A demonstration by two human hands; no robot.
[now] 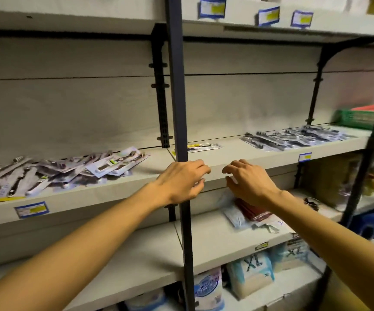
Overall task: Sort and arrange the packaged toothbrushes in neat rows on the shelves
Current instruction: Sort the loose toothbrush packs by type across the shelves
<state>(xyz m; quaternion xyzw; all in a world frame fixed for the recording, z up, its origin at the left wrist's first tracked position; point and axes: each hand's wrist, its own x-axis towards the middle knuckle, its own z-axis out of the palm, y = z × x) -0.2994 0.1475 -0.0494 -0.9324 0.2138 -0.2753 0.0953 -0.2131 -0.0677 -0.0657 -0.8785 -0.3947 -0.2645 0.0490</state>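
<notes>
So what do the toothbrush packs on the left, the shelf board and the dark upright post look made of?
Toothbrush packs: probably printed card backs under clear plastic blisters, since they glint and lie flat. Shelf board: matte pale grey, faint wood-grain look, likely laminate; painted metal is possible. Upright post: dark, smooth, square-edged, apparently painted metal.

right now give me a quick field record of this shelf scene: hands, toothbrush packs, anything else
left hand: empty, fingers loosely curled, in front of the dark upright post
right hand: empty, fingers loosely curled, near the shelf edge
left pile of toothbrush packs: jumbled, overlapping
right pile of toothbrush packs: spread out, roughly aligned
single yellow pack: lying alone beside the post
lower shelf: red packets
</notes>
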